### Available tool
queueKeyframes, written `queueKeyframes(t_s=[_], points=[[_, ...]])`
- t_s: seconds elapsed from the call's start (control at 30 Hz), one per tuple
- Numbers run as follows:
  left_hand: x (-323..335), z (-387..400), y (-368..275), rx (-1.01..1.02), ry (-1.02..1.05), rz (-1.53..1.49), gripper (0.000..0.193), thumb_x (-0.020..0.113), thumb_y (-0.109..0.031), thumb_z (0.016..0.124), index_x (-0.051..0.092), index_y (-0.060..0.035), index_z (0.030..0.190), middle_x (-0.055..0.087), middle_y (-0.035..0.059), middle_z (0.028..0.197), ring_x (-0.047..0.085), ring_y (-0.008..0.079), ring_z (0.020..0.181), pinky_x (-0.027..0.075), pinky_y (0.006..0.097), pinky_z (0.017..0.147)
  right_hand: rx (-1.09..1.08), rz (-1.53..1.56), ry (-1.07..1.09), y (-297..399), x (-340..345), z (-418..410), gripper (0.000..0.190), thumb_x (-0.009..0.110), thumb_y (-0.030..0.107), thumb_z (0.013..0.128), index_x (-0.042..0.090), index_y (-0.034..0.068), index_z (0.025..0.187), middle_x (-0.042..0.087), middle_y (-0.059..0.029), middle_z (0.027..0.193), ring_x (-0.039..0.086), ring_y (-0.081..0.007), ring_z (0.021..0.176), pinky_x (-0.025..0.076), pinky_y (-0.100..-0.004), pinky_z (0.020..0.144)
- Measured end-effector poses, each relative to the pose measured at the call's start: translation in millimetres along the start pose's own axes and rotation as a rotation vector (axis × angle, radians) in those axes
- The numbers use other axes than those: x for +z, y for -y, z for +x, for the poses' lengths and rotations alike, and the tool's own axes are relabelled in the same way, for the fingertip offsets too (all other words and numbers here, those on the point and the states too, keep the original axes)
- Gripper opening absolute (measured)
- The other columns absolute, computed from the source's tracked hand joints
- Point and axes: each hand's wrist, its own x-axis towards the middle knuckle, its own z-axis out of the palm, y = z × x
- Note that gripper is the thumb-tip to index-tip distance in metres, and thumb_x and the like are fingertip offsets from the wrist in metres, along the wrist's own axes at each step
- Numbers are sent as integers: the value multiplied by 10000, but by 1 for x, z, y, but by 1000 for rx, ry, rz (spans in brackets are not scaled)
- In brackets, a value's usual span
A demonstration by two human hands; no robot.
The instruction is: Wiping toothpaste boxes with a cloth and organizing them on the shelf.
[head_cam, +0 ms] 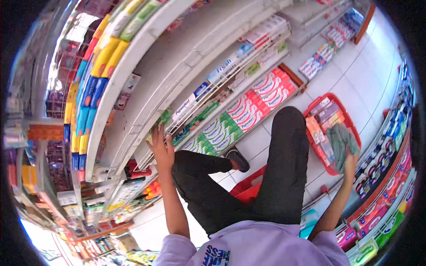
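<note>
My left hand (162, 142) is at a shelf's front wire rail, fingers apart, with its fingertips at a green box (165, 116). A Pepsodent carton (184, 109) stands in the row just beyond it. My right hand (350, 161) grips a grey-green cloth (339, 143), which hangs bunched over a red plastic basket (353, 128). Inside the basket lie several small boxes, among them orange ones (316, 129) and purple ones (327, 111). The cloth covers part of the basket's contents.
Green Pepsodent cartons (221, 131) and red ones (274, 88) fill the bottom shelf. Beneath my legs is a red plastic seat (248, 188). Packed shelving (376, 202) lines the right side. More toothpaste boxes (319, 60) sit farther along the white tiled floor (352, 83).
</note>
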Motion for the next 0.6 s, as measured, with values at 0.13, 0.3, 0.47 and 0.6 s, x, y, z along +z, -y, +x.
queueKeyframes(t_s=[0.13, 0.3, 0.47, 0.6], points=[[15, 2, -20, 58, -63, -21, 442, 423, -266, 907, 375, -168, 1335, 327, 146, 1387, 236, 312, 1317, 71, 576, 1038, -176, -554, 161, -91, -37, 24, 472, 470, 128, 760, 448, 28, 1221, 519, -192, 1163, 480, -310, 1095, 371, -394, 921], [33, -19, -11, 172, -175, -124, 465, 417, -280, 901, 388, -83, 1322, 312, 171, 1391, 221, 348, 1313, 106, 493, 1062, -59, -820, 273, -150, -23, 55, 368, 498, 147, 662, 579, 14, 996, 575, -254, 999, 540, -408, 920, 430, -441, 833], [6, -40, -56, 158, -106, -76, 448, 369, -307, 930, 396, -61, 1304, 314, 142, 1394, 230, 335, 1311, 118, 486, 1063, 102, -757, 510, -142, 20, 87, 326, 530, 119, 654, 576, -70, 916, 582, -289, 946, 579, -384, 913, 461, -415, 797], [15, -62, -94, 213, 11, -179, 402, 427, -215, 913, 423, -28, 1269, 324, 197, 1370, 276, 365, 1282, 184, 467, 1049, 154, -838, 487, -166, 30, 100, 359, 556, 132, 656, 574, -61, 957, 545, -289, 1054, 550, -393, 975, 452, -406, 845]])
